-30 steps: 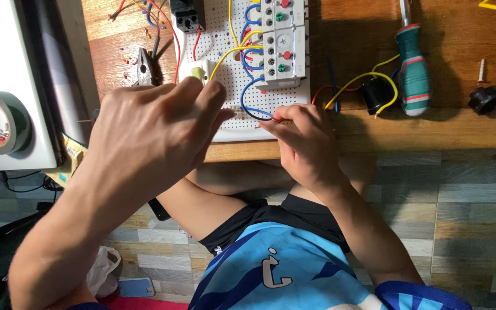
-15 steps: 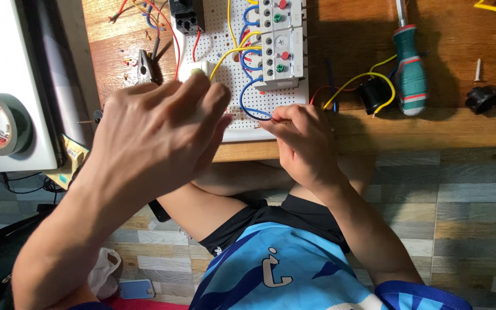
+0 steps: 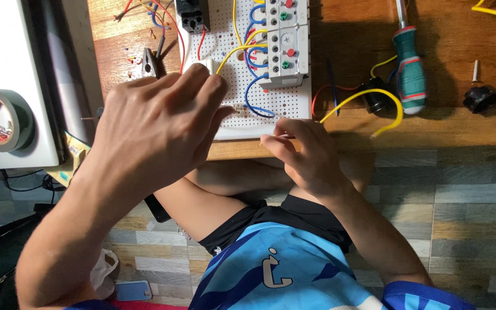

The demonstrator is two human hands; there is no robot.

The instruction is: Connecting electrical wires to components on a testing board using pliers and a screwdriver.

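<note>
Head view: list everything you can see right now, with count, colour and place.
Board: one, white perforated, on the bench, centre.
Switch blocks: stacked, white, on the board.
Wires: several, yellow, blue, red, across the board.
Screwdriver: one, green handle, right of the board.
Knob: one, black, far right.
Tape roll: one, dark green, far left.
Bench: wooden.
Left hand: over the board's left part.
Right hand: at the board's near edge.

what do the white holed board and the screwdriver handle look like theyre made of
White perforated board, touched by the left hand: probably matte plastic, uniform with evenly spaced holes. Screwdriver handle: likely moulded plastic or rubber, dull teal with red bands.
</note>
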